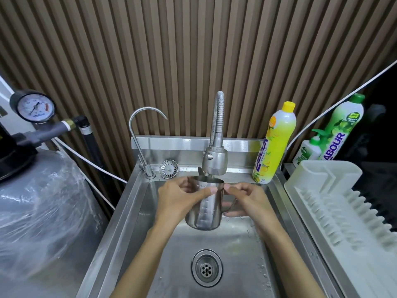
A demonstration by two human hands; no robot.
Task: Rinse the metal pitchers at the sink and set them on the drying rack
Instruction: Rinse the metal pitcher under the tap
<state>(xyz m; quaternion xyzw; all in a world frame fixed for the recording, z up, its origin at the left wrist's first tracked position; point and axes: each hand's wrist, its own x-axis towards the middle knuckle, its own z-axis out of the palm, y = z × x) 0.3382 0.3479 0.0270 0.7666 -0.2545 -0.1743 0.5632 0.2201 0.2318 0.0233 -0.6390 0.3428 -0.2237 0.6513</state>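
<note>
A metal pitcher (204,208) hangs upright over the steel sink (232,244), its mouth right under the spray head of the flexible faucet (214,160). My left hand (180,196) grips the pitcher's body, thumb across the front near the rim. My right hand (247,201) holds its handle on the right side, fingers curled round it. A white plastic drying rack (335,203) stands to the right of the sink with nothing on it. Whether water is running I cannot tell.
A thin gooseneck tap (139,136) and a loose strainer (168,169) sit at the sink's back left. Yellow (275,143) and green (341,125) detergent bottles stand at the back right. A wrapped tank (43,211) with a pressure gauge (35,108) stands left. The drain (206,269) lies below the pitcher.
</note>
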